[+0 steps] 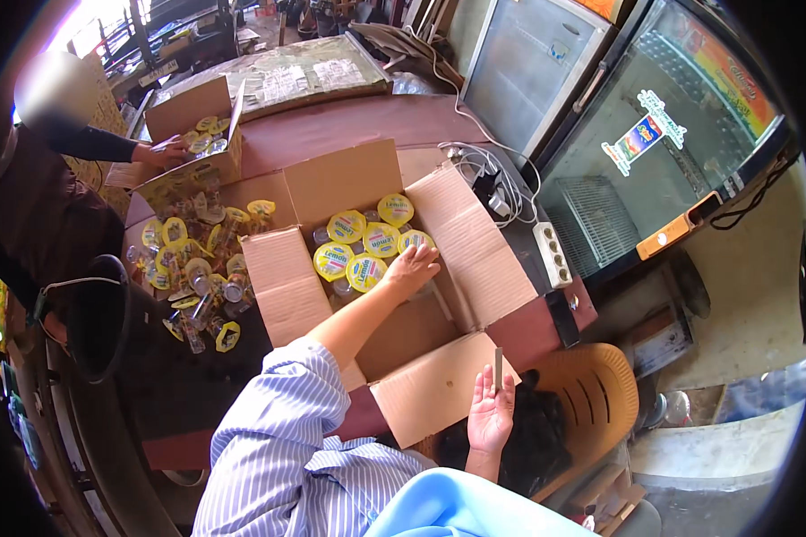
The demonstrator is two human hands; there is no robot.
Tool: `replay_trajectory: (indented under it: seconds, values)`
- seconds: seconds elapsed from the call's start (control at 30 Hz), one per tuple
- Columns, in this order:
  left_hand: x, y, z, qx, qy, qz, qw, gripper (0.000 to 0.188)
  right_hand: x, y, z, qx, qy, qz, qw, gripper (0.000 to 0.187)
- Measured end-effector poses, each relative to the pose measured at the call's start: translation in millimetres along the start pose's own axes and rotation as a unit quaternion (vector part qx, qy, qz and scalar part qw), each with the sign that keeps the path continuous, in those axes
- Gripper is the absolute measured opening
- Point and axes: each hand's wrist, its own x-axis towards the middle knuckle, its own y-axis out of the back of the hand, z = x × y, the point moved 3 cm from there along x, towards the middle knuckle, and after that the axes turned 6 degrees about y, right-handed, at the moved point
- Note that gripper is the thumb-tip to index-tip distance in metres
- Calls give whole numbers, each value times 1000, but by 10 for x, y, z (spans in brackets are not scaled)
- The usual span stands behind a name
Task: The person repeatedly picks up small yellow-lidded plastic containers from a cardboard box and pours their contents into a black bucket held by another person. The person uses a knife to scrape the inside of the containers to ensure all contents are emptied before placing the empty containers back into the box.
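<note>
My left hand (410, 272) reaches into an open cardboard box (287, 285), its fingers closed at the edge of a yellow-lidded plastic cup (414, 239) and partly hiding it. Several similar cups (365, 271) stand lids up beside it, filling the far part of the box. The near part shows bare cardboard. Close to the near flap (434, 394), my right hand (491, 416) is raised with its palm toward me. A thin grey-brown strip (499, 369) sticks up between its fingers; what it belongs to cannot be made out.
Many loose clear cups (197, 268) with yellow lids lie heaped left of the box. Beyond them, another person's hand (163, 154) works in a second carton (188, 183). A power strip (552, 255), cables and a glass-door cooler (654, 143) stand right; an orange plastic chair (591, 394) is nearby.
</note>
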Motion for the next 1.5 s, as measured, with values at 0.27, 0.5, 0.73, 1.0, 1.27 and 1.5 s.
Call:
replay_trajectory:
  seconds: [0.27,0.5,0.73,1.0,1.27,1.5]
  values:
    - [-61,19,57,-36,-44,26,998,19,-150,121,7,-5,-16,40,999,27]
    - [240,-475,237,192,-74,-36,978,14,-207,107,-37,-35,16,42,998,27]
    - [-22,-247,488,96,9,-37,995,10,-264,207,-145,-48,18,105,993,25]
    - [-385,-84,629,-135,-35,-4,990,26,-210,91,-190,-79,31,66,994,25]
    - [-554,347,121,-401,94,39,910,41,-182,63,-84,-86,11,54,995,25]
    - [-1010,553,208,-498,198,204,819,44,-91,34,109,-37,-30,8,999,26]
